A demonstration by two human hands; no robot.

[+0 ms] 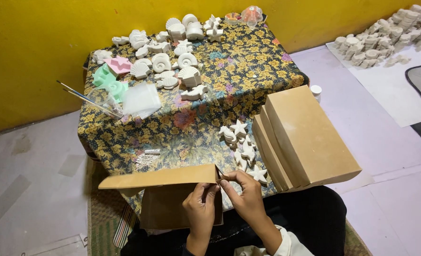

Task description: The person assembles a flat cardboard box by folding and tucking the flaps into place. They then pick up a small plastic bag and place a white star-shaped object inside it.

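1. At near edge of table (125,118): flat brown box (165,192), half-folded, held over lap, top flap level with table edge.
2. Left hand (200,208): fingers pressed together on box's right edge, thumb in front, pinching the panel.
3. Right hand (246,199): fingertips pinching small corner tab at box's upper right, just beside left hand.
4. Right of box: stack (305,137) of finished brown boxes leaning on table corner, touching each other.
5. Between box and stack: white plaster stars (241,147) and shells, loose on the cloth, close to the fold.
6. Far side of table: more plaster shells (172,57), pink and green moulds (111,73), brushes (85,99), clear bag (142,99). Well apart from box.
7. Judgement on doing the fold well: keep left pinch firm as anchor, crease tab along its scored line, tuck square into slot; avoid forcing, card likely to tear or buckle at corner.
8. Judgement on risk: elbow or flap swing could knock nearby stars off edge; keep box low, over lap.
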